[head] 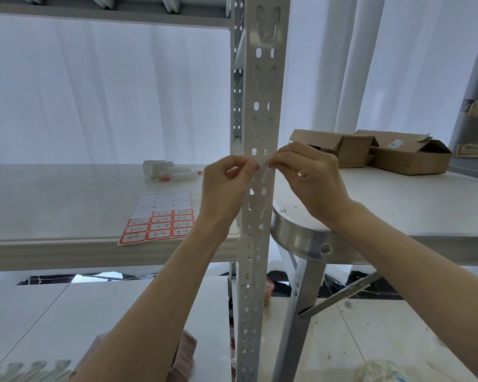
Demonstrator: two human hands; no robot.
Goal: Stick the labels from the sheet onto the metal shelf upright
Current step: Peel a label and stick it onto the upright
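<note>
Both hands meet at the front face of the perforated metal shelf upright point(261, 111), which rises through the centre of the view; the left hand point(226, 186) approaches from the left, the right hand point(312, 175) from the right. The fingers point(253, 166) of the left hand are narrowed to a pinch, thumb against forefinger, on one end of a small pale label point(265, 164); the right hand's fingertips pinch its other end, so the label spans the upright's face at hand height; whether it already touches the metal cannot be told. The label sheet point(159, 219) lies flat on the white shelf board point(53, 205) to the left of the upright, near its front edge; its far rows are peeled bare, its near rows carry red-bordered labels with handwritten numbers. Farther back on the same board lie white tubes with red tips point(174, 172). To the right, a folding worktop point(411, 205) bears open cardboard boxes point(381, 150) at its far side.
</note>
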